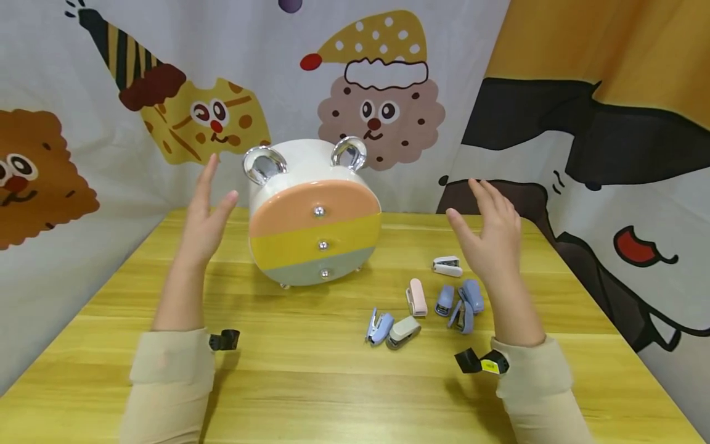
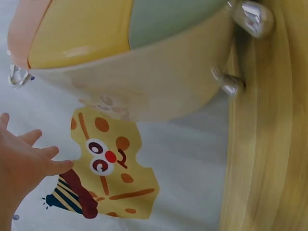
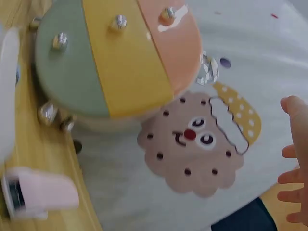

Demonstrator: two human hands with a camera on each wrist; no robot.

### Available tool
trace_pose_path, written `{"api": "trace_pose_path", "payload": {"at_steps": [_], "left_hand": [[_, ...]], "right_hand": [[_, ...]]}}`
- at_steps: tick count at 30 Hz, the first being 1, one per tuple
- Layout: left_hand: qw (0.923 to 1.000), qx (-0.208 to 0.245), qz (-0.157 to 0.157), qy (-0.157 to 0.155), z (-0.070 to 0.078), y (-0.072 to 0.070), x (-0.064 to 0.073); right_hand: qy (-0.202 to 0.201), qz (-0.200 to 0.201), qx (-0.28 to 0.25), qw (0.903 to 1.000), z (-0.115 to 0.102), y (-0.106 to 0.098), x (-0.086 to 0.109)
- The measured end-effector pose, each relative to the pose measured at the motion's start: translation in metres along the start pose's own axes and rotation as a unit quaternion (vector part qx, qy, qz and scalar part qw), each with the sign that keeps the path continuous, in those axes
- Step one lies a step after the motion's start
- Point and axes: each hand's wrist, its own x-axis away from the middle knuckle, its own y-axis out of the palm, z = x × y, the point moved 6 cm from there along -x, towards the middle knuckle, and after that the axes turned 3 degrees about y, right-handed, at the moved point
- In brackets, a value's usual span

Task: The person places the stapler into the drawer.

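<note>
A small white drawer cabinet (image 1: 314, 233) with silver ears stands toward the back of the table, its front striped orange, yellow and green with a silver knob on each stripe. Left of it my left hand (image 1: 204, 223) is raised, fingers straight and holding nothing. My right hand (image 1: 492, 237) is held up on the other side, fingers extended, above the right part of the table. Below and left of that hand lie several mini staplers: a white stapler (image 1: 447, 266), a pink stapler (image 1: 416, 298), a grey stapler (image 1: 403, 333), a lone blue stapler (image 1: 379, 327) and a cluster of blue staplers (image 1: 462, 317).
The wooden table (image 1: 310, 394) carries the cabinet and the staplers. Behind it hangs a curtain (image 1: 288, 92) printed with cartoon biscuits and cheese. Black straps (image 1: 224, 340) sit at the sleeve cuffs.
</note>
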Motion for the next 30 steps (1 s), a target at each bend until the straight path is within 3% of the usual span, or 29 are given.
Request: {"api": "trace_pose_path", "payload": {"at_steps": [10, 15, 22, 30], "left_hand": [[0.9969, 0.071, 0.018, 0.028, 0.003, 0.015, -0.002], [0.9923, 0.116, 0.028, 0.034, 0.003, 0.018, -0.004], [0.9779, 0.196, 0.045, 0.057, 0.008, 0.024, -0.008], [0.9734, 0.222, 0.036, 0.043, 0.002, 0.03, -0.013]], "right_hand": [[-0.073, 0.074, -0.092, 0.9903, -0.043, 0.014, 0.003], [-0.08, 0.081, -0.12, 0.9863, -0.06, 0.023, 0.005], [-0.096, 0.089, -0.148, 0.9803, -0.084, 0.042, 0.007], [-0.118, 0.079, -0.198, 0.9699, -0.108, 0.07, 0.009]]}}
